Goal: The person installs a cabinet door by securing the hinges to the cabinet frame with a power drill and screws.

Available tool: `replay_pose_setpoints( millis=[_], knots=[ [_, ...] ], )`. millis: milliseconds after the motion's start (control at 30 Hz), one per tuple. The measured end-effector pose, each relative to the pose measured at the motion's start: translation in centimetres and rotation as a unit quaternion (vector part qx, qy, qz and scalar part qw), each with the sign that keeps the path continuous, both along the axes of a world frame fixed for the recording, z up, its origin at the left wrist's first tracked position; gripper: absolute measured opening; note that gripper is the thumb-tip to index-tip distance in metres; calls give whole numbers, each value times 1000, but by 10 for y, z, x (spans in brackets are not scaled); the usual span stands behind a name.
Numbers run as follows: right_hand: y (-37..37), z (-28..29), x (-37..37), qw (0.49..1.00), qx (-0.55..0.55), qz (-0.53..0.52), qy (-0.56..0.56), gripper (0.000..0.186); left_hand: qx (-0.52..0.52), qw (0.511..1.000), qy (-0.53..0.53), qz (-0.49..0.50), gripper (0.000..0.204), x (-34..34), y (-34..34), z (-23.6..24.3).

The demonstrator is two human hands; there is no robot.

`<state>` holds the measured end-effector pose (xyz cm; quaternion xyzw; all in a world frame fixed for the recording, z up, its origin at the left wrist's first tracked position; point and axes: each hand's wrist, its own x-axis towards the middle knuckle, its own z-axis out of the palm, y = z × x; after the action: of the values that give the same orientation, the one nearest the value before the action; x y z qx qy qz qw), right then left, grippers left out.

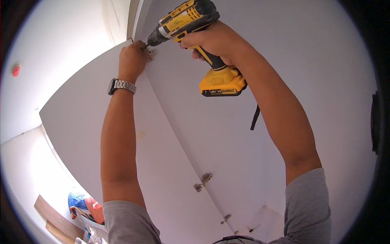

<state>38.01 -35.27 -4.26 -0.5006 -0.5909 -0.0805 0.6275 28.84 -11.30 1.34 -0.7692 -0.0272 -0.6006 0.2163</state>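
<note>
My right hand (217, 42) is wrapped around the grip of a yellow and black cordless drill (189, 18), held high with its chuck pointing down to the left. The drill's battery pack (222, 83) hangs below the hand. Close to the chuck, my left hand (134, 57) is raised, its fingers pinched together around the tip of the bit; whatever they hold is hidden. Just beside those fingers sits a metal cabinet hinge (152, 54), at the top of the seam between a white door panel (81, 105) and the cabinet's side panel (191, 101).
Lower along the same seam are a second hinge (203, 181) and another hinge (226, 218). A black strap (255, 118) dangles by my right forearm. Wooden boards (57, 215) and a blue and orange bag (86, 206) lie at the lower left. A dark object (374, 122) stands at the right rim.
</note>
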Motion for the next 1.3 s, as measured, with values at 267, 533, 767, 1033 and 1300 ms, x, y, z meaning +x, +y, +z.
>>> replay_pose_setpoints(
  millis=[267,533,767,1033,1300],
  knots=[
    [8,2,11,1000,-9,7,13,38,-63,997,40,-23,16,-13,7,-3],
    [3,1,12,1000,1,5,-8,40,-30,998,58,-17,17,-24,1,-6],
    [-2,8,21,994,-58,82,44,15,-29,996,79,13,18,-25,-6,-2],
    [6,-9,24,998,39,40,-14,42,9,996,79,48,18,-25,-11,-2],
    [-3,3,24,994,-52,89,38,15,2,995,75,67,18,-23,-11,-3]
  ],
)
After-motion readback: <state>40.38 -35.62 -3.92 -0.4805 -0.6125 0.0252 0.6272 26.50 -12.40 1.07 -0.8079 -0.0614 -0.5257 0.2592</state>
